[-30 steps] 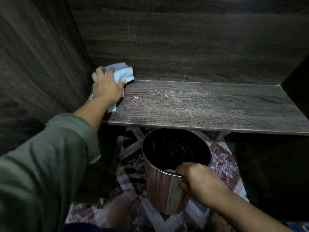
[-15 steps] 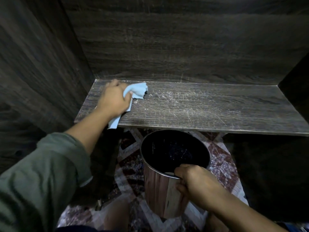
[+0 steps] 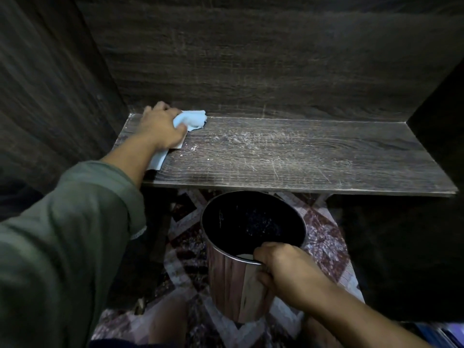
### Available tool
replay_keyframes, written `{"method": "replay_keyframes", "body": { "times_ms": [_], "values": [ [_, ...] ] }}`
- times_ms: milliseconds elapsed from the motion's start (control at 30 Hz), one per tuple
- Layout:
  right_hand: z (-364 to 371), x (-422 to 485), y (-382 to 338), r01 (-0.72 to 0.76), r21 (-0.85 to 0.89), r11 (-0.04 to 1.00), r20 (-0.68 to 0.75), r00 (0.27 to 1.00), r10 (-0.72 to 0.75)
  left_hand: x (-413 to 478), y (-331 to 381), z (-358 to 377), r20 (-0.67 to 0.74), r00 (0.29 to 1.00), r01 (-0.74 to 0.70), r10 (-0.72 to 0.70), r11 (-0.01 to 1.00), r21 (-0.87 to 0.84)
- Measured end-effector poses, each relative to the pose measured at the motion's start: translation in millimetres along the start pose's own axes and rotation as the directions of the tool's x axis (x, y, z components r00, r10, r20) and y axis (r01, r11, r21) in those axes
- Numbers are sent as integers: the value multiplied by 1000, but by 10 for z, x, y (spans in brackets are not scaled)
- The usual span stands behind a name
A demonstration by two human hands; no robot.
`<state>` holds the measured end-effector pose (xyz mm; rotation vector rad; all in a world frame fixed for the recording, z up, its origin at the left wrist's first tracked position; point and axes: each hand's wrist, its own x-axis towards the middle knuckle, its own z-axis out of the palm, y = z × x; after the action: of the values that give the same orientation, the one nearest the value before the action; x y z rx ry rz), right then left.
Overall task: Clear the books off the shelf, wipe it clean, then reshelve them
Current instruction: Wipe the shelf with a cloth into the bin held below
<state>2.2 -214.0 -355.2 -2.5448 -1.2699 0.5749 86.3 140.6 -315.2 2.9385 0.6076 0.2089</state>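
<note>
Pale blue cloth (image 3: 191, 118), dark woodgrain shelf (image 3: 301, 159), brown woodgrain bin (image 3: 232, 282), maroon diamond-patterned rug (image 3: 324, 238).

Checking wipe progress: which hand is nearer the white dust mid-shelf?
Left. The left hand holds the cloth on the shelf beside the dust; the right hand grips the bin below.

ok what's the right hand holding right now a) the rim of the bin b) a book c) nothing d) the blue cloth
A: the right hand grips the rim of the round bin held below the shelf edge, while the left hand holds the light blue cloth on the shelf.
</note>
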Motion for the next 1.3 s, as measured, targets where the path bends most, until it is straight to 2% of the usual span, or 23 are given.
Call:
{"method": "replay_keyframes", "body": {
  "times_ms": [100, 167, 267, 333, 400, 433, 533, 633, 700, 833, 933, 1000, 1033, 1100, 1167, 1233, 1300],
  "values": [
    [-6, 1, 23, 12, 28, 1000, -11, 1000, -12, -107, -85, -77, 47, 999, -2, 10, 987, -162],
    [-11, 4, 37, 26, 46, 999, -22, 999, -25, -192, -147, -123, -14, 1000, 18, -21, 978, -209],
    [-20, 0, 39, 34, 54, 998, -21, 999, -33, -208, -227, -180, -317, 940, 128, -130, 991, -26],
    [-24, -3, 39, 38, 55, 998, -21, 999, -37, -202, -302, -129, -437, 893, 175, -105, 977, 122],
    [-24, -6, 43, 30, 65, 997, -22, 999, -29, -174, -406, -11, -393, 919, 118, -28, 972, 205],
    [-26, -5, 43, 24, 66, 998, -22, 999, -23, -156, -455, 43, -357, 934, 92, -21, 978, 185],
    [-20, 7, 45, 9, 59, 998, -31, 1000, -7, -84, -538, 150, -288, 948, 148, -135, 989, 21],
    [-2, 1, 51, -9, 59, 998, -24, 1000, 11, -60, -457, 130, -230, 951, 198, -208, 978, -64],
    [8, -10, 61, -17, 53, 998, -24, 1000, 18, -61, -401, 47, -192, 933, 281, -305, 949, -143],
    [-10, -33, 56, -20, 42, 999, -17, 1000, 21, -194, -249, -20, -189, 918, 320, -348, 933, -161],
    [-8, -22, 43, -19, 35, 999, -5, 1000, 19, -312, 86, 56, -209, 920, 261, -331, 916, -304],
    [1, -6, 35, -19, 41, 999, -1, 1000, 19, -359, 299, 110, -230, 928, 157, -292, 869, -470],
    [2, -3, 33, -21, 41, 999, 1, 1000, 21, -360, 336, 116, -285, 924, 88, -257, 864, -496],
    [4, -1, 30, -24, 45, 999, 0, 1000, 24, -297, 244, 61, -437, 883, 16, -169, 943, -333],
    [-5, 0, 38, -18, 51, 999, -6, 1000, 19, -197, 13, -31, -491, 864, 90, -107, 994, -59],
    [-12, 5, 45, -16, 57, 998, -6, 1000, 16, -127, -251, -62, -408, 909, 141, -90, 985, 97],
    [-12, 15, 54, -14, 58, 998, -5, 1000, 14, -123, -440, -10, -263, 957, 151, -124, 985, 85]
  ]
}}
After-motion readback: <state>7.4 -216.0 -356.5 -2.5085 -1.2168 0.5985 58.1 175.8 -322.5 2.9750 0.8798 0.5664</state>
